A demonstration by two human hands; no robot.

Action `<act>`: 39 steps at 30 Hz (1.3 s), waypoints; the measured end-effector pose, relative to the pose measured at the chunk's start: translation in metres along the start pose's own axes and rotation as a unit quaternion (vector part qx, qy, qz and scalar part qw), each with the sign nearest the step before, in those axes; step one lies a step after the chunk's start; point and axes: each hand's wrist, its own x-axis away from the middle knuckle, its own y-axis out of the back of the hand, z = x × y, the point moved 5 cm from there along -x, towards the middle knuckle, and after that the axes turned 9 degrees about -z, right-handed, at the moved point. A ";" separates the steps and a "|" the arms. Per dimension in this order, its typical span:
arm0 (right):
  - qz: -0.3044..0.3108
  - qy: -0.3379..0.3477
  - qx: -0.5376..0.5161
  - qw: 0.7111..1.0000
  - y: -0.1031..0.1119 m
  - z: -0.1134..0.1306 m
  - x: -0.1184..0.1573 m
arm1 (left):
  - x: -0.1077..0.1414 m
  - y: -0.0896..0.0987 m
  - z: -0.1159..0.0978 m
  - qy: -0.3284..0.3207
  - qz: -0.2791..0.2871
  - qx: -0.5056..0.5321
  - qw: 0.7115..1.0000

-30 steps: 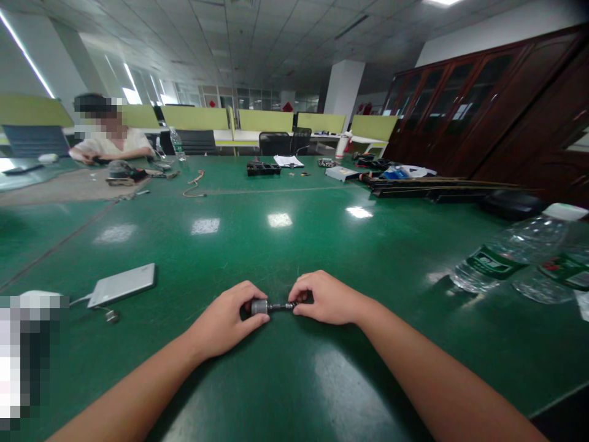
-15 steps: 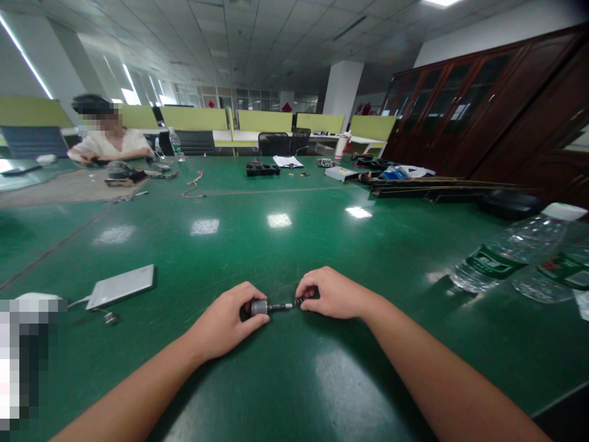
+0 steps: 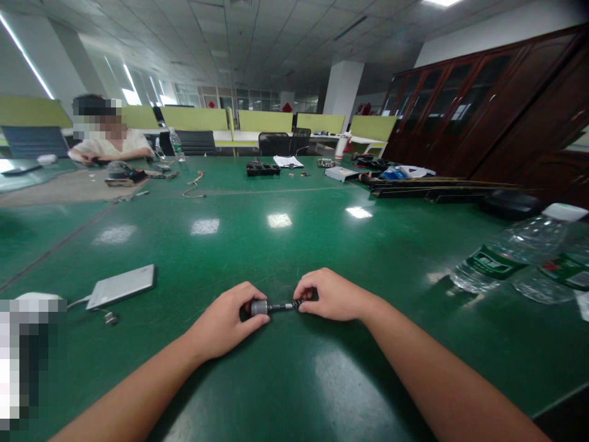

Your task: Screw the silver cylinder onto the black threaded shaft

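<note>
White glare patches (image 3: 279,220) across dim green tabletop (image 3: 257,258)

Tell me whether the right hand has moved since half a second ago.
Yes. Judged against the flat silver device on the table, the right hand has shifted slightly left, toward the metal cylinder.

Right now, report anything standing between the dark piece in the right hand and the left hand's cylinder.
No separate object is visible between them: only a slim shaft, running from the grey cylinder in the left hand toward the small dark ridged piece pinched in the right hand.
</note>
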 end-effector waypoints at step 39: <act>-0.109 0.103 0.018 0.989 -0.035 0.024 -0.006 | -0.005 -0.003 -0.002 -0.013 -0.017 -0.005 1.000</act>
